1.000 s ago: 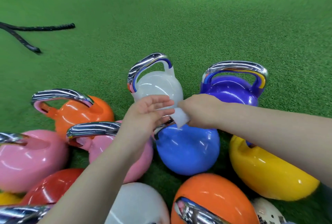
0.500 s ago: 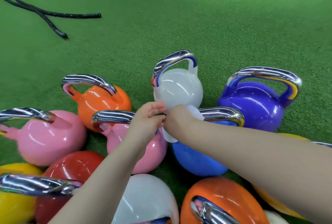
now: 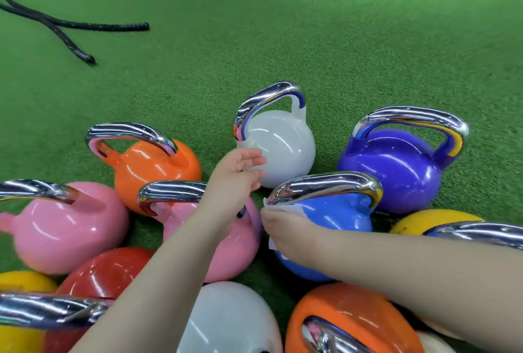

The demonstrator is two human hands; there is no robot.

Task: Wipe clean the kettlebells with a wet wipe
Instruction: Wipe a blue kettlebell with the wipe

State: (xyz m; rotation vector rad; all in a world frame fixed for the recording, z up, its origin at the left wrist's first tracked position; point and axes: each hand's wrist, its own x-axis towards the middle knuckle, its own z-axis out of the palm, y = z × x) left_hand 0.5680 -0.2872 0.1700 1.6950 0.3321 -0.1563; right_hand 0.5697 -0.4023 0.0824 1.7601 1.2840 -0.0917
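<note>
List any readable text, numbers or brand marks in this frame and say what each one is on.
No text can be read with certainty.
Faint dark marking, possibly a weight figure, low on the purple kettlebell: too small and blurred to read.
White patch on the blue kettlebell, beside the right hand and its wet wipe: mostly hidden, unreadable.
The other kettlebells show only glare.

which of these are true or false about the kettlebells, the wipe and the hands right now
1. The right hand presses the wet wipe against the blue kettlebell. True.
2. The left hand grips the chrome handle of the purple kettlebell. False: it hovers open near the white kettlebell.
3. The black rope lies on the green turf, apart from the kettlebells. True.
4. The wipe is on the orange kettlebell. False: it is on the blue one.
</note>
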